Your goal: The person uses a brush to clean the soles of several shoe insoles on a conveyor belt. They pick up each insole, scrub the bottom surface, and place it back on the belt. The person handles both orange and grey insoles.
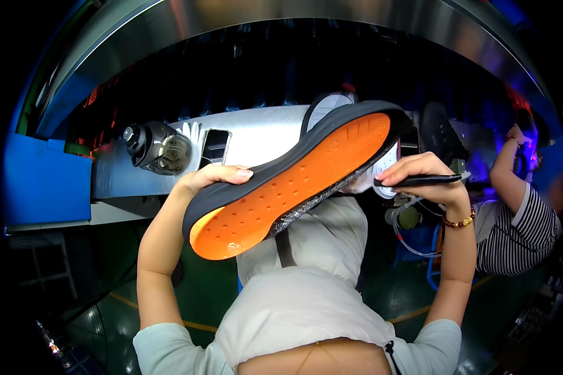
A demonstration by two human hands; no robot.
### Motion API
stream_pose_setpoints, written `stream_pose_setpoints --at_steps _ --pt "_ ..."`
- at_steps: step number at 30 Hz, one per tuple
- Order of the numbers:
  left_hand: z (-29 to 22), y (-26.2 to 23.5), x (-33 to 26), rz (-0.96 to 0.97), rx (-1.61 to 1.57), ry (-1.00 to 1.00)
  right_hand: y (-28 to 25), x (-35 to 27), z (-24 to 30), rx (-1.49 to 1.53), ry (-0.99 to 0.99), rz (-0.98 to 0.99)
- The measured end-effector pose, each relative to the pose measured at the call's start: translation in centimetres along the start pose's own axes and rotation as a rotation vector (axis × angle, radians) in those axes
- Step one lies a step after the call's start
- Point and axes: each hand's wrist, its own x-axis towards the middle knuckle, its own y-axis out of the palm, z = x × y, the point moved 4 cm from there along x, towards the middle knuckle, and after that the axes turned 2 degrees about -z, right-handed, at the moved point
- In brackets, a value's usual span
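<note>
A large shoe sole (pixel 306 181), black around the edge with an orange inner face, lies slantwise before me. My left hand (pixel 216 178) is closed on its near left end, with the thumb on the upper edge. My right hand (pixel 422 175) pinches a slim black-handled tool (pixel 426 180) to the right of the sole. This tool looks like a pen or a thin brush; its working end is hard to make out. Behind its left end is a white rounded item (pixel 385 172), partly hidden by the sole and my fingers.
On the bench (pixel 263 125) stand a dark-capped clear bottle (pixel 162 149), a white glove (pixel 194 134) and a dark rectangular item (pixel 216 147). A grey shoe part (pixel 325 109) and a black sole (pixel 441 131) lie beyond. A co-worker in a striped shirt (pixel 522 234) works at right.
</note>
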Motion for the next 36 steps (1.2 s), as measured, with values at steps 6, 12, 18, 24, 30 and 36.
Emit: stream_pose_setpoints --at_steps 6,12,18,24,30,36 --pt "1.0 2.5 3.6 0.354 -0.394 0.143 1.5 1.6 2.6 0.35 0.143 -0.146" --pt "1.8 3.7 7.2 0.514 -0.702 0.187 -0.5 2.6 -3.2 0.214 0.107 -0.47" --pt "3.1 2.7 8.2 0.492 -0.782 0.245 2.5 4.2 -1.9 -0.288 0.056 -0.915" --pt "1.9 1.6 5.0 0.326 -0.855 0.356 4.9 0.8 -0.7 0.665 -0.114 -0.564" --pt "6.7 -2.1 5.3 0.102 -0.194 0.827 5.2 -0.5 -6.3 0.896 -0.064 -0.815" --pt "10.7 -0.8 3.1 0.38 -0.943 0.61 5.4 -2.1 -8.9 0.958 0.076 -0.97"
